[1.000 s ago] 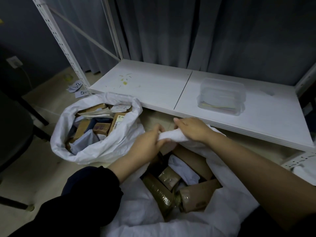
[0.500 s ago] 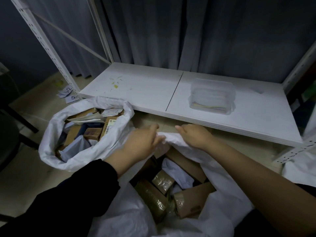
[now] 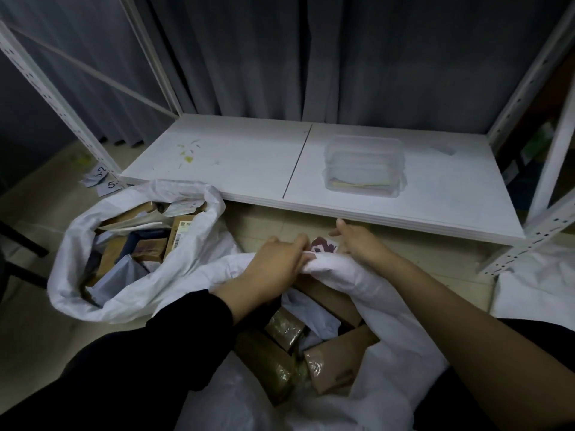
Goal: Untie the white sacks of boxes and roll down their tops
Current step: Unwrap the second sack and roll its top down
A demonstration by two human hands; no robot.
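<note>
A white sack (image 3: 382, 309) full of taped brown boxes (image 3: 336, 365) stands open right below me. My left hand (image 3: 273, 262) grips the far rim of this sack, fingers curled over the bunched white fabric. My right hand (image 3: 361, 244) holds the same rim just to the right, and a dark red printed patch shows on the fabric between the two hands. A second white sack (image 3: 124, 290) sits to the left with its top rolled down, showing several boxes and paper parcels (image 3: 149, 244) inside.
A low white shelf board (image 3: 242, 163) runs across behind the sacks, carrying a clear lidded plastic box (image 3: 364, 166). White perforated rack posts (image 3: 46, 98) rise at both sides before a grey curtain. Numbered paper slips (image 3: 102, 180) lie on the floor at left. More white fabric (image 3: 538, 290) lies at right.
Both hands have worked the near sack's far rim outward and down, turning the fabric so a dark red print now shows. The view has shifted a little left.
</note>
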